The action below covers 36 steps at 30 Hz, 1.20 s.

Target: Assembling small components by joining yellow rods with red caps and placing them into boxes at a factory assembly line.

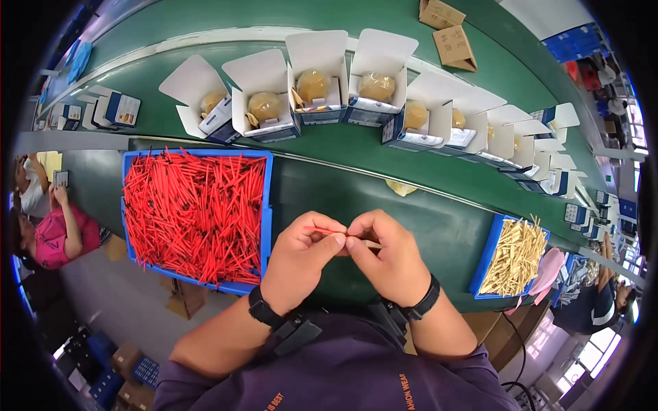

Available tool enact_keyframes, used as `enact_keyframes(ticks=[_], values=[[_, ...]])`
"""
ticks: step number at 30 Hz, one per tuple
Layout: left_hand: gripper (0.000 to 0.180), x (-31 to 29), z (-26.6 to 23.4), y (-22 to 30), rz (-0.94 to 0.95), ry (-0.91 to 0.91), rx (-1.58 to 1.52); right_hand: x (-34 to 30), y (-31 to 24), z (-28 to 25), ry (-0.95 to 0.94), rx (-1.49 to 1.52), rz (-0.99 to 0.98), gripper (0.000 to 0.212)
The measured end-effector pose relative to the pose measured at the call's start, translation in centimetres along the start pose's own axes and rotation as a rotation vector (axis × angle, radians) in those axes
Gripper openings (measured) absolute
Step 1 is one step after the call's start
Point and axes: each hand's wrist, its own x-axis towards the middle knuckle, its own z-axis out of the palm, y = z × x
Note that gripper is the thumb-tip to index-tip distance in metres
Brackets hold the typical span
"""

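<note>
Over the dark green worktop [301, 185], both my hands meet fingertip to fingertip. In my left hand [295, 264] a thin red stick [317, 230] is pinched between thumb and fingers, its tip pointing at the right hand. My right hand [394, 260] is closed on a slim gold-coloured piece [372, 244] that sticks out past the thumb. The fingers hide where the two pieces meet, so I cannot tell whether they are joined. To the left, a blue bin [268, 198] is heaped with red sticks [195, 216] with dark ends.
A smaller blue bin [482, 267] of gold-coloured pieces [514, 259] stands at right, beside a pink cloth [548, 274]. Beyond a metal rail, several open white-and-blue boxes [264, 68] hold round amber objects [313, 85]. Brown cardboard pieces [454, 48] lie farther back. A person in pink [65, 236] sits at left.
</note>
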Motion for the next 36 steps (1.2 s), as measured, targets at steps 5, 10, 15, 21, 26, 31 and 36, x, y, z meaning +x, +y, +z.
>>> enact_keyframes(ticks=[5, 10, 15, 21, 26, 31, 36], values=[[0.015, 0.3, 0.0, 0.0, -0.07, -0.044, 0.287, 0.4, 1.3, -3.3, -0.164, -0.22, -0.103, 0.018], [0.019, 1.2, 1.3, 0.7, -0.153, -0.067, 0.457, 1.3, 1.9, -5.1, -0.233, -0.301, -0.256, 0.021], [0.02, 2.1, 2.9, 0.0, -0.091, -0.02, 0.4, 1.6, 2.1, -4.3, -0.19, -0.148, -0.187, 0.021], [0.015, 2.4, 2.1, -1.1, 0.052, 0.006, 0.573, 2.0, 2.3, -3.9, -0.035, 0.132, 0.025, 0.017], [0.009, 2.3, 1.3, -0.6, 0.217, -0.052, 0.516, 2.3, 2.0, -4.0, -0.082, 0.39, 0.215, 0.019], [0.013, 2.3, -0.2, 0.8, 0.006, -0.178, 0.068, 4.1, 0.3, -3.8, -0.136, 0.206, 0.094, 0.016], [0.024, 2.8, 0.5, 2.9, -0.056, -0.1, 0.003, 5.9, -2.9, -5.3, -0.131, -0.066, -0.078, 0.01]])
